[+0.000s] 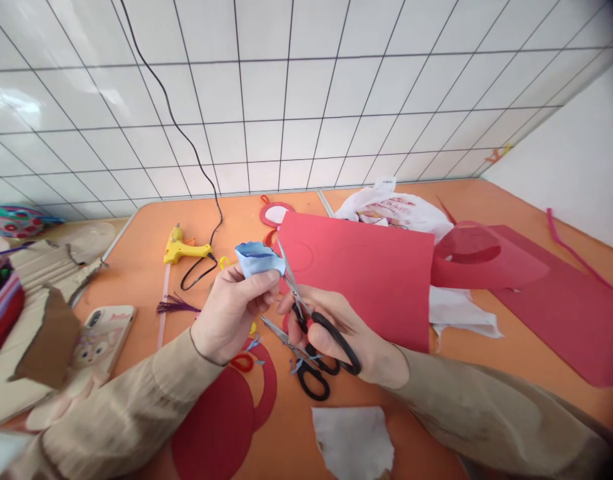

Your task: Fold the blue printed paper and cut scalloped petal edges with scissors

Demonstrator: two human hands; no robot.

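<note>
My left hand (236, 303) pinches a piece of light blue fabric (259, 263) with a darker blue upper edge, held up over the table. In my right hand (343, 320) is a pair of black-handled scissors (339, 337), its blades slightly apart and pointing up at the fabric's right side. Whether the blades touch the fabric I cannot tell. Under my right hand, a second pair of scissors (313, 383) lies on the table with small blue scraps around it. Red cut-out discs (216, 423) lie in front of my left forearm, and a white fabric scrap (353, 440) lies near the front.
A yellow glue gun (183, 248) with a black cord lies at the back left. Red sheets (381, 267) cover the middle right, by a white plastic bag (401, 210). Cardboard (41, 347) and a phone (103, 340) are on the left. A tiled wall (261, 87) bounds the back.
</note>
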